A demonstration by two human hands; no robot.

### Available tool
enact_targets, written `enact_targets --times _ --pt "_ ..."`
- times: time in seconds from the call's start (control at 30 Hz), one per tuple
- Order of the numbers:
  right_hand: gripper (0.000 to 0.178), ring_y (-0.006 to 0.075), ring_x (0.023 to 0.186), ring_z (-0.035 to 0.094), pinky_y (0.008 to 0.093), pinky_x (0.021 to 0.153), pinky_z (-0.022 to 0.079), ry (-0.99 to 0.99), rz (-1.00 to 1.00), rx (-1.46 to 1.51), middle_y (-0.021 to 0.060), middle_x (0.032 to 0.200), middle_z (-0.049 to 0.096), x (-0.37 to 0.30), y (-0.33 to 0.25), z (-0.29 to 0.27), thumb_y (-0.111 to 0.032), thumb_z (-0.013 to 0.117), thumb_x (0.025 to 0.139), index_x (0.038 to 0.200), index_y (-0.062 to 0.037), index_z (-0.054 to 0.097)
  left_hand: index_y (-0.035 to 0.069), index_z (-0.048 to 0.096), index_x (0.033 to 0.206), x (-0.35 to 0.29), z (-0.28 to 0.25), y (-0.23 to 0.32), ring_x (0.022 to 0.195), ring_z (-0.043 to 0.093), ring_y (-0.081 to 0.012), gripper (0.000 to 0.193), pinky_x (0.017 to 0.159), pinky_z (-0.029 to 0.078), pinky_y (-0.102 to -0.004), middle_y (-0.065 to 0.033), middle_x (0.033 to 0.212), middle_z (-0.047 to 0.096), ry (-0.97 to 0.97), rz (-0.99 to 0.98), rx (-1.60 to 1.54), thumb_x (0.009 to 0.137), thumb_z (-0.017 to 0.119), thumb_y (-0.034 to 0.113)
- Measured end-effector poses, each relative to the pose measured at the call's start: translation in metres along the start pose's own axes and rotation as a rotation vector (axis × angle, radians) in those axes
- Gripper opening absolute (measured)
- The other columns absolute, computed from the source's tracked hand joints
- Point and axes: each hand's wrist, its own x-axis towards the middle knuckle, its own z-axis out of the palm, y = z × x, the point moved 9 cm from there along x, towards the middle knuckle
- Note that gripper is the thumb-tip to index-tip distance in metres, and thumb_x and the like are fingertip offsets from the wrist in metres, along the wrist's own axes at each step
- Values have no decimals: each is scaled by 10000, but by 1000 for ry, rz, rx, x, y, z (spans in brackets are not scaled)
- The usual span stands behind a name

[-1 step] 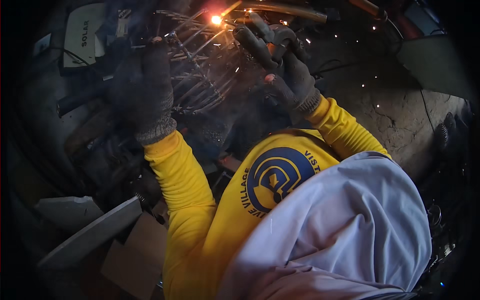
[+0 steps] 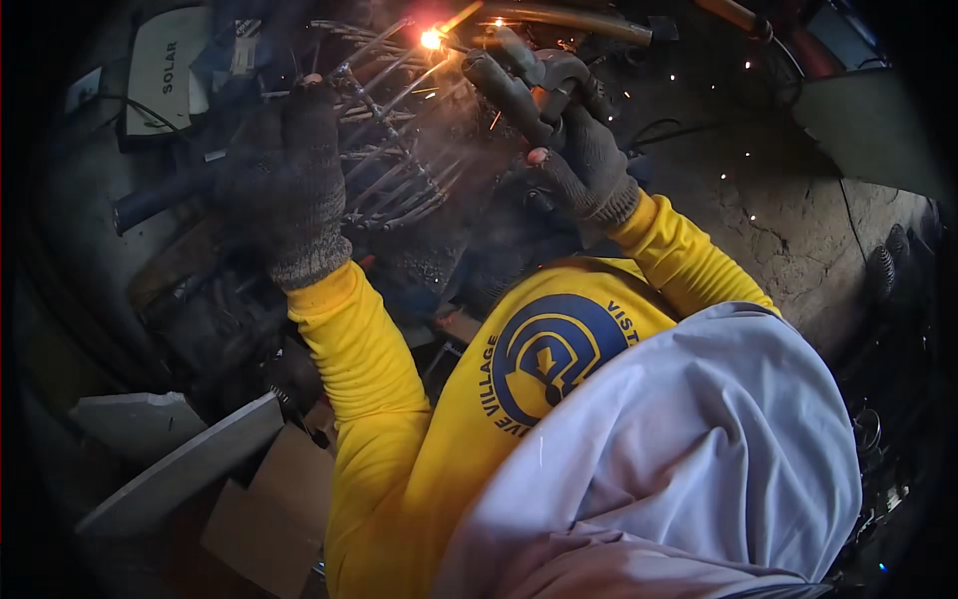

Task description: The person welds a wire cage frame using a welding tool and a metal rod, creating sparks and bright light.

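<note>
Nothing looks different from a moment ago: your right hand (image 2: 584, 140) grips the welding holder (image 2: 519, 85) tight, its spark (image 2: 431, 39) bright on the metal rods (image 2: 399, 150), where your left hand (image 2: 294, 180) rests, fingers loosely curled

Left hand (image 2: 294, 180): on the left, resting on the near left side of the metal rod frame (image 2: 399, 150).
Right hand (image 2: 579, 150): on the right, wrapped around the welding holder (image 2: 514, 90), just right of the rod frame.
Spark (image 2: 432, 39): at the far end of the rod frame, at the tip of the holder.
Pipe (image 2: 569, 20): behind the right hand, at the far edge.
Flat box (image 2: 165, 70): far left, behind the left hand.
Cardboard (image 2: 274, 509): near, under the left arm.
Flat boards (image 2: 170, 459): left of the cardboard.
Ground (image 2: 778, 200): to the right of the right hand.
</note>
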Motion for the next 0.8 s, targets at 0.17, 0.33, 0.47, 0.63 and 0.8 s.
enact_targets --times 0.17,0.33,0.47,0.63,0.8 --pt "604 454 987 630 445 841 502 32 -56 -101 267 1071 638 2 -8 -3 -396 671 879 1280 20 496 54 710 831 -7 7 -28 677 638 -217 245 632 479 -330 -73 749 684 49 -556 -607 909 688 286" --pt "587 448 933 643 451 808 511 13 -10 -116 250 1023 648 -4 -1 1 -430 684 873 1245 -6 523 49 715 824 -6 7 -30 639 609 -214 346 641 471 -342 -86 699 655 -9 -564 -495 930 655 373" --pt "564 434 883 655 438 768 519 20 4 -141 223 961 653 -5 7 1 -447 712 852 1191 -25 557 30 708 806 -8 8 -32 645 639 -265 352 619 491 -358 -118 730 674 40 -562 -532 906 694 366" --pt "562 425 860 659 425 747 520 22 -25 -181 219 938 652 -3 6 0 -452 721 845 1175 -25 565 40 715 828 -10 10 -34 643 607 -186 362 642 467 -327 -85 696 660 14 -606 -558 925 668 385" --pt "548 428 865 656 430 752 517 23 7 -82 226 945 653 -7 3 -4 -422 707 857 1179 -6 558 34 705 815 -10 7 -31 628 593 -190 366 626 458 -336 -94 673 632 42 -613 -575 923 672 382"
